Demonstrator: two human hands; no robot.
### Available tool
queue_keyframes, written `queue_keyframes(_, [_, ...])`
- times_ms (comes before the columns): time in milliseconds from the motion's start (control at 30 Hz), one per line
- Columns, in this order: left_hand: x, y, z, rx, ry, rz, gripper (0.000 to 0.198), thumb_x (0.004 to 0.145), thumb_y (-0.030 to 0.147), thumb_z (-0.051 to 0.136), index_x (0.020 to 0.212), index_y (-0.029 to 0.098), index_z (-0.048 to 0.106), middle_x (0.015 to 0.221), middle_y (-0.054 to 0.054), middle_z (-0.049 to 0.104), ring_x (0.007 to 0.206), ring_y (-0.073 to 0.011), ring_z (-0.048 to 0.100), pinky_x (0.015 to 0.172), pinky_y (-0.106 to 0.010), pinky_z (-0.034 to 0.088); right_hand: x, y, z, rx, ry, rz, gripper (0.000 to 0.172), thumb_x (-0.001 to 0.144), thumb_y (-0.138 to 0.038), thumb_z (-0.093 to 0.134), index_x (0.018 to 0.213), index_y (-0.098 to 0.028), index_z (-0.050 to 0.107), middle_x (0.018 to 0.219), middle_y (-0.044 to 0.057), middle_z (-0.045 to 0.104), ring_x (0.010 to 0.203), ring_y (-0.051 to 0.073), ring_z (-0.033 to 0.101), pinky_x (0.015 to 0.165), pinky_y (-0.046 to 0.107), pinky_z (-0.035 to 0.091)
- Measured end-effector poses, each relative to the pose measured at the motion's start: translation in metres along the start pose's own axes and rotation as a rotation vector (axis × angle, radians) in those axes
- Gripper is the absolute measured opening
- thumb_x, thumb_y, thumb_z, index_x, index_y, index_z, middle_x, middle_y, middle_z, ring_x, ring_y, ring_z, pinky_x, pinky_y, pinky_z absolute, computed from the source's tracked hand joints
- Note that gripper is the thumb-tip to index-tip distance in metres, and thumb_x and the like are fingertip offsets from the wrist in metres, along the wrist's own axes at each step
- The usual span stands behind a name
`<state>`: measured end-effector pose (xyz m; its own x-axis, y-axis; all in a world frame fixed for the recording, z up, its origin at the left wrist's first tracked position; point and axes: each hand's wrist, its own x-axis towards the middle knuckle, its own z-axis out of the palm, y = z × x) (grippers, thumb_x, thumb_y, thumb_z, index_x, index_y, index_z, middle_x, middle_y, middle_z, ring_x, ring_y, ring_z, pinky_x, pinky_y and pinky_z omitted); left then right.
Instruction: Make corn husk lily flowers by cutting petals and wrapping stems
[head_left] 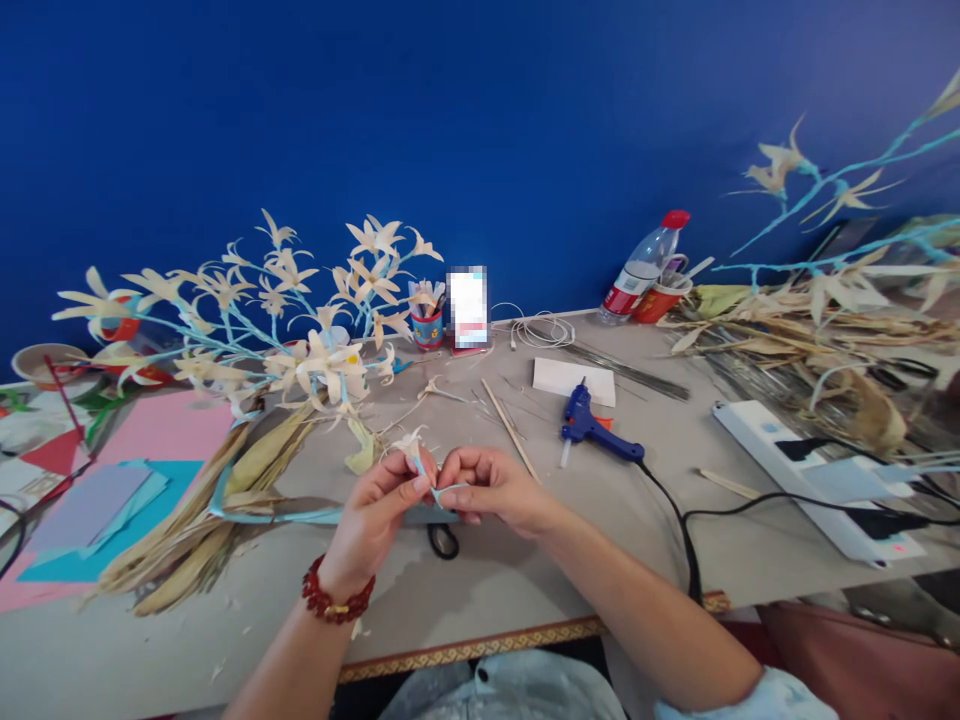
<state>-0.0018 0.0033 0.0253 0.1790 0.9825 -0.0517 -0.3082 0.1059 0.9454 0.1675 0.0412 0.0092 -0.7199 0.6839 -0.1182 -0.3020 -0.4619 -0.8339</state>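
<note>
Close together over the table's front middle, both my hands are closed in a pinch. In my left hand (pixel 384 495) is the stem of a small cream husk flower (pixel 409 441), its petals pointing up past my fingers. My right hand (pixel 491 487) pinches a narrow light-blue paper tape (pixel 438 493) against that stem. A length of blue tape (pixel 289 517) lies to the left, across a bundle of dried corn husks (pixel 196 520). Behind my hands is a pale husk piece (pixel 363 447). Below them shows a black loop (pixel 443 541), partly hidden.
Finished flower branches (pixel 300 340) spread at the back left, beside coloured paper sheets (pixel 112 510). Rightward lie a blue glue gun (pixel 596 425) with its cord, a power strip (pixel 817 480) and dried husks (pixel 847 340). A bottle (pixel 641 270) and pen cup (pixel 427 325) stand by the wall.
</note>
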Motion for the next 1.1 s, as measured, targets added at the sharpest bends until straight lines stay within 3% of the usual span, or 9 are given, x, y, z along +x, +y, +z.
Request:
queue_keyframes(367, [-0.0007,-0.0004,-0.0009,-0.012,-0.032,0.008,0.012,0.081,0.027,0.063,0.078,0.015,0.064,0.076,-0.003,0.053,0.071,-0.0143,0.048,0.067,-0.026,0.041,-0.0016,0.0015,-0.0008,-0.045,0.015,0.027,0.03,0.064,-0.035,0.082,0.075,-0.012,0.064,0.059,-0.005,0.058,0.04,0.002,0.041,0.04,0.016,0.03])
queue_keyframes(700, [-0.0004,-0.0096,-0.0065,0.199,0.101,0.084,0.013,0.076,0.028,0.07,0.078,0.017,0.063,0.083,-0.004,0.06,0.081,-0.017,0.054,0.076,-0.026,0.042,-0.0056,-0.0019,0.0037,-0.326,0.088,-0.124,0.033,0.073,-0.044,0.072,0.072,-0.015,0.057,0.048,-0.009,0.044,0.039,0.004,0.034,0.039,0.017,0.025])
queue_keyframes(1100, [0.0,-0.0086,-0.0067,0.25,0.102,0.117,0.01,0.08,0.027,0.066,0.078,0.018,0.062,0.079,-0.002,0.059,0.077,-0.0157,0.052,0.074,-0.025,0.042,-0.0049,0.0026,0.0039,-0.552,0.186,-0.266,0.023,0.078,-0.036,0.068,0.074,-0.016,0.058,0.064,-0.003,0.051,0.054,0.008,0.043,0.048,0.018,0.032])
